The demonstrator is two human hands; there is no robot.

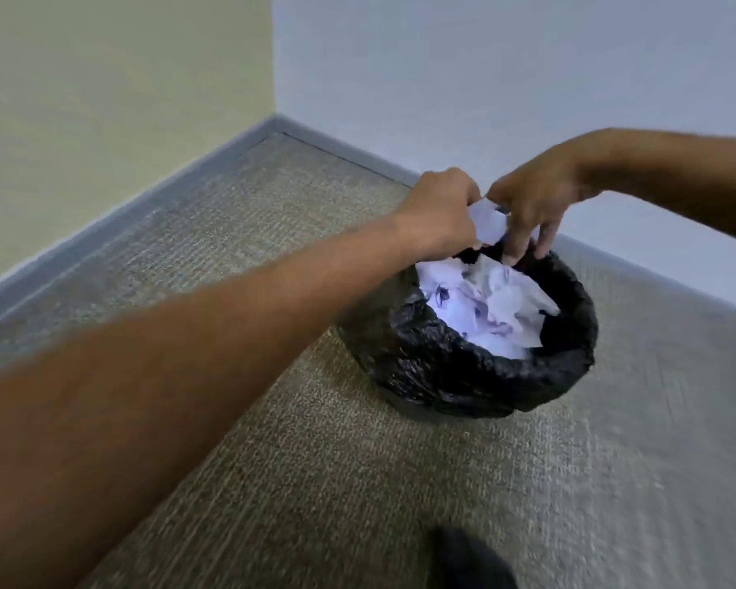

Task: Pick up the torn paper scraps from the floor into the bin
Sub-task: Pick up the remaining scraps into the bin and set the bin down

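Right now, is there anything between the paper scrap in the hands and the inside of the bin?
Nothing visible blocks it. The paper scrap sits in the grip of the left hand, with the right hand beside it, directly above the open bin. Only the scraps already inside lie below.

Office-like room corner: low-pile carpet (315, 461), grey baseboard (124, 223), plain walls (485, 70).
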